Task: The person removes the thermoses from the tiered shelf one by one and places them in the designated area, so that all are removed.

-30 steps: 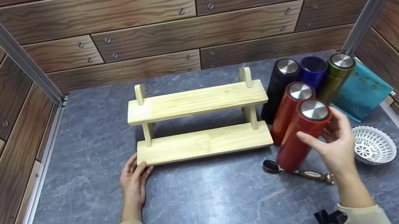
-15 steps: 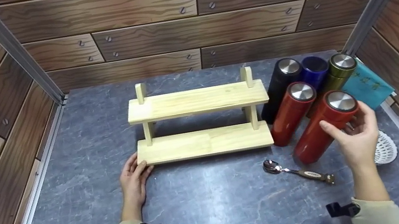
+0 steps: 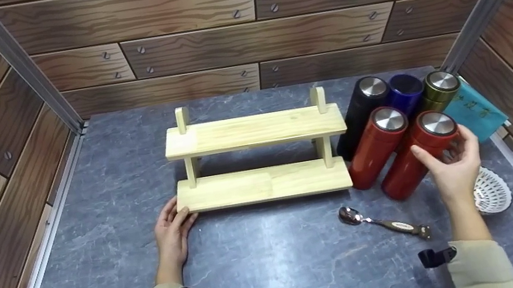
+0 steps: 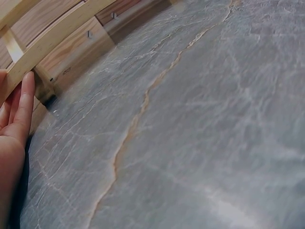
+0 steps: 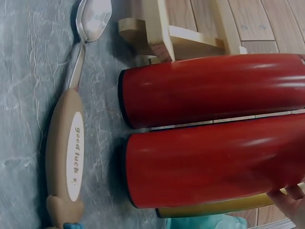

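My right hand (image 3: 456, 169) grips a red thermos (image 3: 410, 164) with a steel lid, thumb on its near side. It stands upright beside another red thermos (image 3: 375, 144); the right wrist view shows a narrow gap between the two. At the left, my left hand (image 3: 174, 232) pinches the front left corner of a two-tier wooden shelf (image 3: 254, 131), thumb on top of the lower board. In the left wrist view, its fingers (image 4: 25, 102) reach under that board. A spoon (image 3: 384, 223) with a brown handle lies in front of the bottles, marked "good luck" in the right wrist view.
Behind the red bottles stand a black thermos (image 3: 360, 118), a dark blue cup-like cylinder (image 3: 404, 90) and an olive thermos (image 3: 438, 89). A turquoise packet (image 3: 477, 110) leans near the right wall. A white woven basket (image 3: 494, 189) sits partly behind my right hand.
My right hand has carried the red thermos right, away from over the spoon, then slightly back toward the olive thermos. The spoon is now uncovered. My left hand has stayed on the shelf.
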The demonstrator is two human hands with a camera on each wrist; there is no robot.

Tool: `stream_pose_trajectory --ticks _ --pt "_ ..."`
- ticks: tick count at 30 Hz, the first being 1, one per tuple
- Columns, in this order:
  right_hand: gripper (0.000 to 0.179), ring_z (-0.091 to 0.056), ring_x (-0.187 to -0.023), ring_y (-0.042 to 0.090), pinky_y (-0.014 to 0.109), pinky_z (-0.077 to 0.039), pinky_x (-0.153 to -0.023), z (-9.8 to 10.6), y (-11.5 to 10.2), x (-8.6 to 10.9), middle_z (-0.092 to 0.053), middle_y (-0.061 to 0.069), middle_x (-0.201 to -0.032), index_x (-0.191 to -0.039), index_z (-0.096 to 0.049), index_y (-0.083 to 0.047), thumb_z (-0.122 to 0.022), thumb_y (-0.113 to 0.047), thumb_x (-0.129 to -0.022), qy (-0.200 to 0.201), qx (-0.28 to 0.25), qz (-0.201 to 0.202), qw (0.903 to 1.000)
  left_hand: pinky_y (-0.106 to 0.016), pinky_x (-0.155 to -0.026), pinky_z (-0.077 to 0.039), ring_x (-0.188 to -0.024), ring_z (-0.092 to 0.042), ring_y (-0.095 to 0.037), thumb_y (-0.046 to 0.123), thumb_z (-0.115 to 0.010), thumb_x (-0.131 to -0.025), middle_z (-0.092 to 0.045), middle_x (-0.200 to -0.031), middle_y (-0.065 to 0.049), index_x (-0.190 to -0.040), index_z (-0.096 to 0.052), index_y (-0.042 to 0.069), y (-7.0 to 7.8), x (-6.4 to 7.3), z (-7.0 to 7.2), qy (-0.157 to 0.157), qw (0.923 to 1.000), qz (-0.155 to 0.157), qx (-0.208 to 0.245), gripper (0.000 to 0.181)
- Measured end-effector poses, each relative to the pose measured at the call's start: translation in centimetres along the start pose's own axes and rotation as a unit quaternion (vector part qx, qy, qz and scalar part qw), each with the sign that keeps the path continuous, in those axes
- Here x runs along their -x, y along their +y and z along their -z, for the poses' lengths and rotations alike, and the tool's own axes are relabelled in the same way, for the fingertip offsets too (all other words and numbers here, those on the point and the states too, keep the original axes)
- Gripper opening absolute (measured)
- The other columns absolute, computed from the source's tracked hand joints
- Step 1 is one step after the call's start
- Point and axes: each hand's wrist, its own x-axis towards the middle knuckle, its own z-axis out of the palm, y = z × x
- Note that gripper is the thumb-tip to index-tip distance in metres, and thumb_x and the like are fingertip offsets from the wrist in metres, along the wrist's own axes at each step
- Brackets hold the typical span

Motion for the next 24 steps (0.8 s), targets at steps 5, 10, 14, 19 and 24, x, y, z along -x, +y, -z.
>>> stream_pose_trajectory --ticks 5,10,14,19,24 --pt "0.076 -0.051 -0.103 0.02 0.023 -0.047 -0.08 -0.4 0.7 -0.6 -0.055 0.008 -0.115 -0.126 -0.05 -0.01 -0.082 0.008 -0.06 0.013 -0.004 0.006 0.9999 -0.038 -0.084 -0.054 -0.094 -0.06 -0.023 -0.004 -0.065 -0.082 -0.049 -0.12 -0.016 -0.13 -0.046 0.001 0.1 0.0 -0.1 0.002 1.0 0.0 0.006 0.051" --pt "0.076 -0.052 -0.103 0.021 0.023 -0.047 -0.08 -0.6 1.3 -1.1 -0.055 0.009 -0.115 -0.126 -0.05 -0.01 -0.083 0.007 -0.06 0.014 -0.01 0.013 0.9998 -0.037 -0.083 -0.054 -0.094 -0.06 -0.023 -0.005 -0.065 -0.083 -0.049 -0.121 -0.015 -0.131 -0.045 0.0 0.0 0.0 -0.2 0.003 0.9999 0.005 0.009 0.052" --pt "0.075 -0.052 -0.103 0.022 0.024 -0.047 -0.08 -0.7 1.7 -1.2 -0.056 0.009 -0.115 -0.127 -0.05 -0.01 -0.082 0.007 -0.06 0.011 -0.013 0.021 0.9996 -0.036 -0.082 -0.055 -0.092 -0.061 -0.022 -0.005 -0.065 -0.083 -0.05 -0.119 -0.015 -0.131 -0.045 0.0 0.0 0.0 -0.3 0.007 1.0 0.004 0.006 0.052" --pt "0.074 -0.052 -0.104 0.022 0.024 -0.047 -0.083 -0.7 2.2 -1.3 -0.055 0.01 -0.116 -0.127 -0.049 -0.01 -0.081 0.009 -0.062 0.003 -0.028 0.027 0.9992 -0.037 -0.083 -0.054 -0.093 -0.06 -0.022 -0.004 -0.065 -0.083 -0.05 -0.119 -0.015 -0.131 -0.046 0.001 -0.1 0.0 -0.3 0.005 1.0 0.002 -0.001 0.052" --pt "0.075 -0.051 -0.105 0.023 0.024 -0.046 -0.085 -0.7 2.2 -1.0 -0.053 0.01 -0.118 -0.129 -0.047 -0.01 -0.078 0.012 -0.064 -0.014 -0.042 0.023 0.9988 -0.039 -0.085 -0.053 -0.097 -0.059 -0.024 -0.003 -0.066 -0.083 -0.049 -0.121 -0.016 -0.13 -0.047 0.002 0.0 0.0 -0.2 0.004 1.0 0.005 -0.008 0.051"
